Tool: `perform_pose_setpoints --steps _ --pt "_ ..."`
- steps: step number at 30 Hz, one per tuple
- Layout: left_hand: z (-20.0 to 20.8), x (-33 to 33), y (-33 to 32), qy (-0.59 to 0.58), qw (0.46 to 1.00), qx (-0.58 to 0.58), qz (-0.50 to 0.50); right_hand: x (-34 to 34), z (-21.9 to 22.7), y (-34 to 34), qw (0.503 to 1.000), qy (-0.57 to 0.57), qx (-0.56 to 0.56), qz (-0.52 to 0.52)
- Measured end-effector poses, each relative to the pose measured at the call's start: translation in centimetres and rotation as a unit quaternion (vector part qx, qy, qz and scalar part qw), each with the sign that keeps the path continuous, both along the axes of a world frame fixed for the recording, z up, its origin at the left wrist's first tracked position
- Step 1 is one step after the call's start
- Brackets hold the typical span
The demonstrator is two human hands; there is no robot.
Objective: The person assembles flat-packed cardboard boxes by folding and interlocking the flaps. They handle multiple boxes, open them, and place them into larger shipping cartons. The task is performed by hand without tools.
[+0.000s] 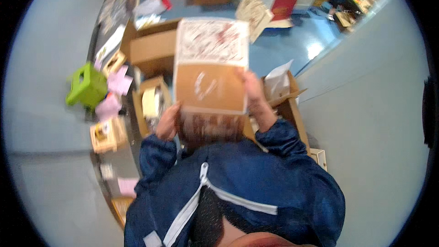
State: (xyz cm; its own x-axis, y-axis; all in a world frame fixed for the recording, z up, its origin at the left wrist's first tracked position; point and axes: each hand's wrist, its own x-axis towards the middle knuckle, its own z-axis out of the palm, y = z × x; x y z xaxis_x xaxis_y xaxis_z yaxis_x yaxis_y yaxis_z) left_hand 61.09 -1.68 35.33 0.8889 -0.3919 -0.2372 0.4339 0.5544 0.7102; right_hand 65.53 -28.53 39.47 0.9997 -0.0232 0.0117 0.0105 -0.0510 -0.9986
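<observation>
In front of my chest I hold a rectangular brown and white package (211,84) with both hands. Its upper part is white with dark strokes and a red patch. The middle is tan with white marks, and the lower part is dark brown and smeared by motion. Whether this is one box or several flat pieces together, I cannot tell. My left hand (168,122) is closed on its lower left edge. Higher up, my right hand (256,93) grips the right edge, thumb on the tan face.
Open cardboard boxes stand beyond the package (153,48), at left (139,105) and at right (292,110). A green plastic holder (87,84), pink papers (120,81) and a wooden box (108,135) lie along the left. A wall (366,110) rises at right.
</observation>
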Motion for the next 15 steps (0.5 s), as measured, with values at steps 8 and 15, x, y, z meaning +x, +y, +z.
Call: perform_pose_setpoints --steps 8,15 --pt "-3.6 -2.3 1.5 -0.007 0.994 0.091 -0.056 0.1 0.1 2.2 0.956 0.046 0.289 -0.011" --pt "-3.6 -2.5 1.1 0.012 0.995 0.091 -0.048 1.3 -1.0 1.8 0.968 0.038 0.248 -0.007"
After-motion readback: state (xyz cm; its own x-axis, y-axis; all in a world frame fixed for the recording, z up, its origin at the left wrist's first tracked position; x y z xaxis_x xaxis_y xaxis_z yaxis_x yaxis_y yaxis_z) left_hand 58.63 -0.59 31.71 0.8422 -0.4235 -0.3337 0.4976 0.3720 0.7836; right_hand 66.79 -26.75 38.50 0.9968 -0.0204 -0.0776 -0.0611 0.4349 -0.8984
